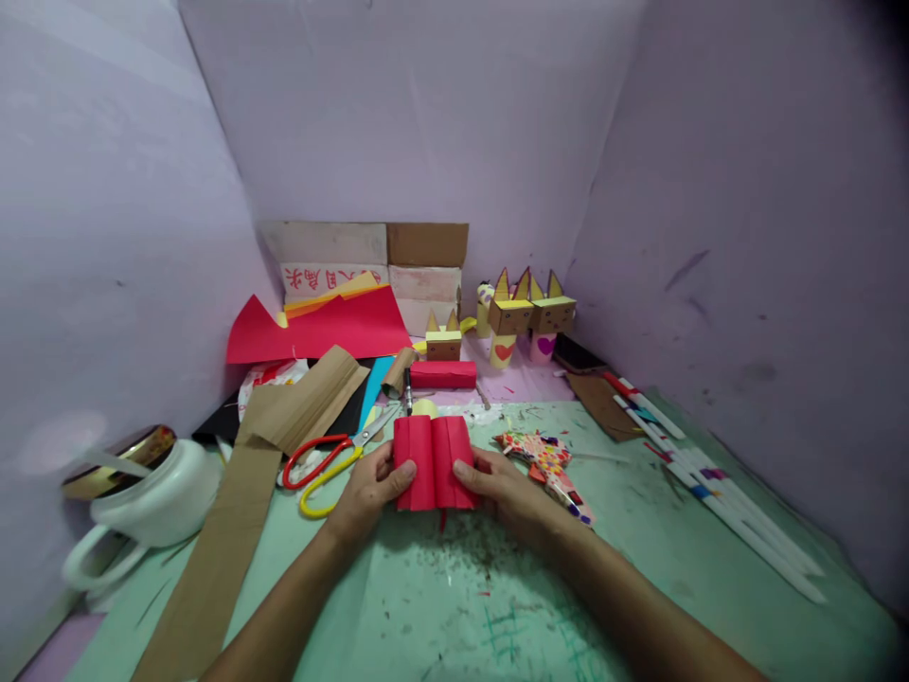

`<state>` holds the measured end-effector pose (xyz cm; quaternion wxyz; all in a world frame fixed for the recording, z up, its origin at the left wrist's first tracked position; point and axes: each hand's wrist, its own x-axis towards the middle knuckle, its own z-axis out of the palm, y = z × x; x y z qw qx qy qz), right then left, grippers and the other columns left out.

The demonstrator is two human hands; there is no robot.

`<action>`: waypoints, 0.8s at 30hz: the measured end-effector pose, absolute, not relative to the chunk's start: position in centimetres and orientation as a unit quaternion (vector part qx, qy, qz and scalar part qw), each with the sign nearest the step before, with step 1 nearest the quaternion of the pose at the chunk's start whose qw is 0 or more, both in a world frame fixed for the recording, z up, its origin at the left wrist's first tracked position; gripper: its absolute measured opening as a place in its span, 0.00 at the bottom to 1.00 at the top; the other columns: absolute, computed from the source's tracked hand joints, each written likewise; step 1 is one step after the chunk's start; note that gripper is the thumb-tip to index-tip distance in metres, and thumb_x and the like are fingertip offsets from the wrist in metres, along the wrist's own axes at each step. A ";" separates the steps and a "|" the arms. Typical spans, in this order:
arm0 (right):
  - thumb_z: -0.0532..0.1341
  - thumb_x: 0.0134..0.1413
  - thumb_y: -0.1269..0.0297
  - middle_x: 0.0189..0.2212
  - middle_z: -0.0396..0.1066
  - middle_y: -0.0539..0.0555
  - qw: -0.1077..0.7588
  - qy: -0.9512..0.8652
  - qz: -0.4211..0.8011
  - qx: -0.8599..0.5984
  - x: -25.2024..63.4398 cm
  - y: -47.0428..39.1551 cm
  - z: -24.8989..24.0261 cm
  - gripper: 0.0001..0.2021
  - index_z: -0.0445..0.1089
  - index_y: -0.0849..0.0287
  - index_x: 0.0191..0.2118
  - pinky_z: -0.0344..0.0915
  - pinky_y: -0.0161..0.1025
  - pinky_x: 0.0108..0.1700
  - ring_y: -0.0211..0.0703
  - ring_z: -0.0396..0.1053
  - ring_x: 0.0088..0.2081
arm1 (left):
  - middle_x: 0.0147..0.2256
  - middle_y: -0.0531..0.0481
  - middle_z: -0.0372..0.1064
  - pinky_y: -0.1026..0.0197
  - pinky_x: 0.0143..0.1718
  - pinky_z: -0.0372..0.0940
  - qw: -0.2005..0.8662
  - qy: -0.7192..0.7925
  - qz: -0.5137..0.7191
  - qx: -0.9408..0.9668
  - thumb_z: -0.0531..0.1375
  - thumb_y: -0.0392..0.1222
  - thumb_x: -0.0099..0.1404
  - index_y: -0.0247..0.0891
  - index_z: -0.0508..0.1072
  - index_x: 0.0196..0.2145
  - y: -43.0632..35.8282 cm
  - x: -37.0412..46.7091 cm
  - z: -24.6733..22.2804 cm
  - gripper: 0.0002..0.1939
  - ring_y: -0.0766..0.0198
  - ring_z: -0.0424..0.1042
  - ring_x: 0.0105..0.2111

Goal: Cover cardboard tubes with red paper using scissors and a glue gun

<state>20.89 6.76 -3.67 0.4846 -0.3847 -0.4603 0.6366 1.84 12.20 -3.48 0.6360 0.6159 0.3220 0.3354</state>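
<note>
Two red paper-covered rolls (413, 462) stand side by side over the middle of the table, close together along a dark seam. My left hand (375, 483) is closed on the left side of the pair, thumb on the front. On the right side, my right hand (493, 481) grips the same pair with its thumb in front. The fingers behind the rolls are mostly hidden. Another red roll (444, 374) lies just beyond them, next to a black pen (408, 390). Scissors (333, 464) with red and yellow handles rest open near my left hand.
Cardboard strips (227, 530) and a white mug (160, 502) are at left. Red paper sheets (327, 327) lean at the back. Cardboard-headed figures (511, 317) stand back right. Patterned paper scraps (543, 455) lie right of centre, white felt-tip pens (724, 502) farther right.
</note>
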 end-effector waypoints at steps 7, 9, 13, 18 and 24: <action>0.67 0.46 0.51 0.42 0.74 0.60 0.492 -0.428 0.686 -0.324 21.0 6.3 -4.3 0.28 0.67 0.60 0.51 0.65 0.47 0.47 0.51 0.72 0.43 | 0.45 0.36 0.74 0.53 0.45 0.68 0.643 0.328 0.321 0.613 0.69 0.59 0.47 0.30 0.67 0.50 11.7 2.4 -2.8 0.39 0.46 0.73 0.45; 0.67 0.47 0.50 0.42 0.74 0.60 0.493 -0.421 0.692 -0.318 21.0 6.1 -4.2 0.29 0.65 0.60 0.53 0.66 0.48 0.47 0.52 0.72 0.43 | 0.45 0.36 0.74 0.52 0.45 0.68 0.644 0.326 0.316 0.616 0.69 0.60 0.46 0.30 0.67 0.50 11.5 2.6 -2.5 0.40 0.46 0.73 0.45; 0.66 0.46 0.49 0.42 0.74 0.62 0.494 -0.416 0.699 -0.309 20.8 6.1 -4.0 0.31 0.65 0.59 0.54 0.67 0.49 0.45 0.55 0.72 0.43 | 0.44 0.35 0.74 0.52 0.45 0.68 0.640 0.333 0.310 0.619 0.68 0.61 0.46 0.29 0.68 0.49 11.4 2.8 -2.4 0.40 0.45 0.73 0.46; 0.66 0.46 0.50 0.42 0.74 0.61 0.492 -0.418 0.702 -0.300 20.8 6.1 -4.0 0.31 0.64 0.60 0.54 0.67 0.48 0.45 0.54 0.72 0.43 | 0.43 0.35 0.74 0.49 0.46 0.67 0.639 0.332 0.310 0.621 0.68 0.62 0.46 0.30 0.69 0.49 11.4 2.7 -2.5 0.40 0.45 0.73 0.45; 0.66 0.48 0.51 0.43 0.73 0.59 0.497 -0.424 0.693 -0.304 20.8 5.9 -4.2 0.31 0.61 0.57 0.56 0.65 0.47 0.48 0.51 0.72 0.44 | 0.45 0.36 0.74 0.48 0.47 0.67 0.650 0.318 0.316 0.613 0.68 0.58 0.49 0.30 0.68 0.51 11.2 2.4 -2.6 0.38 0.45 0.73 0.45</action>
